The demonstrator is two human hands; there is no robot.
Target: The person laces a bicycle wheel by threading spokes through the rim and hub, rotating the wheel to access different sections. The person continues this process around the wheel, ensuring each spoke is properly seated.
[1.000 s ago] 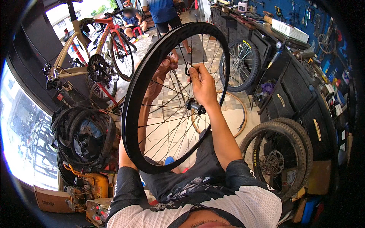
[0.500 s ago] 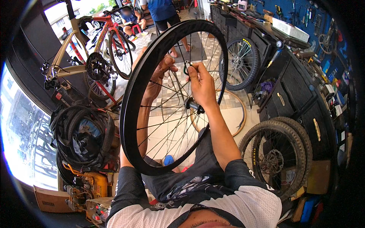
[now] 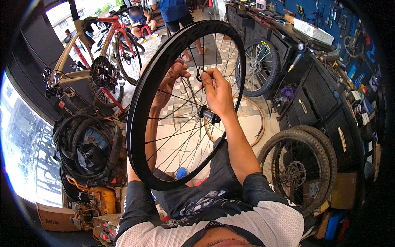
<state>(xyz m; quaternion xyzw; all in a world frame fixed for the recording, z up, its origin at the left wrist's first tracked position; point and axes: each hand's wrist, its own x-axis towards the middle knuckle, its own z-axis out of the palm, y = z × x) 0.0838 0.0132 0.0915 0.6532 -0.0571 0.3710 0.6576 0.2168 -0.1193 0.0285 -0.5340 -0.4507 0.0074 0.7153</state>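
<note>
A black bicycle wheel (image 3: 138, 119) with a deep rim, thin dark spokes and a dark hub (image 3: 207, 114) stands upright before me, tilted, its lower part above my lap. No tyre is on it. Behind the rim's left side my left hand (image 3: 173, 76) is closed against the wheel, its fingers curled and partly hidden by the rim. In my right hand (image 3: 217, 89), thumb and fingers pinch a small dark spoke wrench (image 3: 200, 75), set at a spoke in the upper half of the wheel. The wrench's far end is too small to make out clearly.
Left stand bicycles (image 3: 74, 53) and a pile of black tyres (image 3: 88, 150) above a yellow machine (image 3: 103, 199). To the right are tyred wheels (image 3: 294, 173) and a black drawer cabinet (image 3: 314, 96). People are farther back; a tan-rimmed hoop (image 3: 263, 119) lies on the floor.
The wheel has shifted slightly left, and both hands have moved a little with it. My right hand still pinches the wrench at the spoke.
</note>
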